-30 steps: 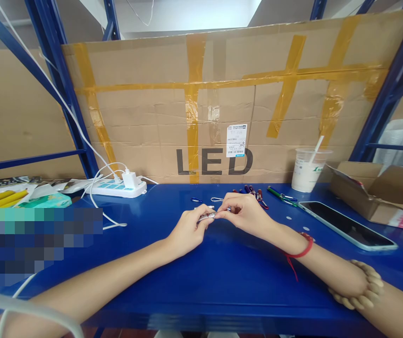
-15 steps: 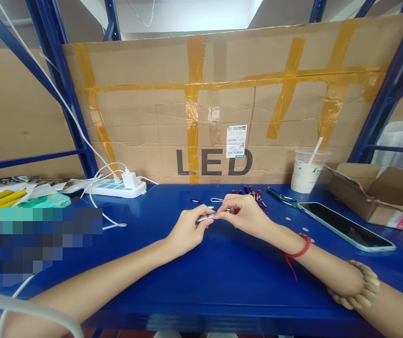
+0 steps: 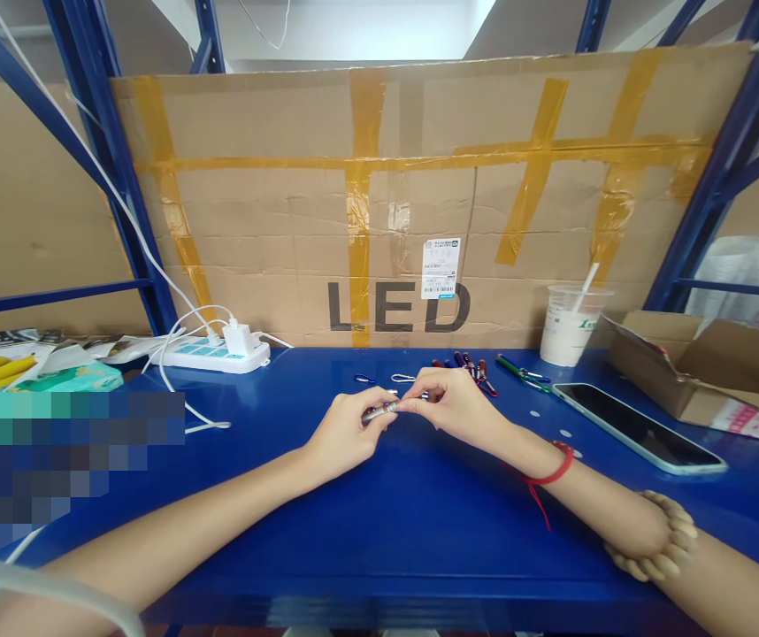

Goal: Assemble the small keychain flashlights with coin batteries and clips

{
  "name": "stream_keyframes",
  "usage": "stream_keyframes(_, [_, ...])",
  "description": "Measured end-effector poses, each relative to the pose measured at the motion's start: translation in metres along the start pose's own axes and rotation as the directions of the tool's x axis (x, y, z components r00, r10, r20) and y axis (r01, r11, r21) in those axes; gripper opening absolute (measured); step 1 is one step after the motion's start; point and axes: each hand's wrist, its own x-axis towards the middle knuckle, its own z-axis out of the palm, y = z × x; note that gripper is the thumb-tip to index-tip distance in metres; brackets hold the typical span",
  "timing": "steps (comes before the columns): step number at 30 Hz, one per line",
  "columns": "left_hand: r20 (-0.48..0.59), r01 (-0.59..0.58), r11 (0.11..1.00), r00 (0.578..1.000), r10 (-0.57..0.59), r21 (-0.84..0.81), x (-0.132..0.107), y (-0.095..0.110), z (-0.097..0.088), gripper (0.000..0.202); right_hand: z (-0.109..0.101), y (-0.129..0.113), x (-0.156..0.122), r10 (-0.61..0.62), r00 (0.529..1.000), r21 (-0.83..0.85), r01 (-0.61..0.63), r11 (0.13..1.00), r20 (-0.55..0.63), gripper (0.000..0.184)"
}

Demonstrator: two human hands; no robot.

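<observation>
In the head view, both bare hands of the person meet above a blue metal desk [image 3: 386, 531], at a thin, short, silver-coloured tube [image 3: 378, 412]. This tube is the landmark for all places here. It lies in the left hand [image 3: 341, 435], whose grip is clamped on it between the thumb and the bent fingers. The right hand [image 3: 454, 398] has the tips of thumb and forefinger together, at the right end of the tube; I cannot tell if some small part is pinched between them. Its wrist carries a red cord bracelet [image 3: 555, 471].

Just beyond the tube, a small blue loop-shaped clip [image 3: 364, 379] and a silver loop-shaped clip [image 3: 403, 379] lie on the desk. Beyond it and to the right is a group of slender red and dark pieces [image 3: 482, 370], partly covered by the right hand; next comes a slender green piece [image 3: 514, 367]. Farther right of the tube are a clear plastic cup with a white straw [image 3: 562, 332], a flat phone with a pale green edge [image 3: 638, 427] and an open brown cardboard box [image 3: 655, 380]. Well to the left of the tube rests a white power strip [image 3: 180, 354].
</observation>
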Motion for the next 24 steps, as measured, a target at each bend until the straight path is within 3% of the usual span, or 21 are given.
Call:
stream_keyframes(18, [0.007,0.048,0.992,0.999,-0.048,-0.116,0.0049,-0.0015,-0.0019,0.019,0.003,-0.0011,0.0018,-0.003,0.997,0.064,0.008,0.998,-0.075,0.02])
stream_keyframes(24, [-0.024,0.073,0.968,0.996,-0.081,-0.239,0.0065,-0.0042,-0.0044,0.024,0.0022,0.0012,0.001,-0.067,0.993,-0.013,0.066,0.998,-0.092,0.019])
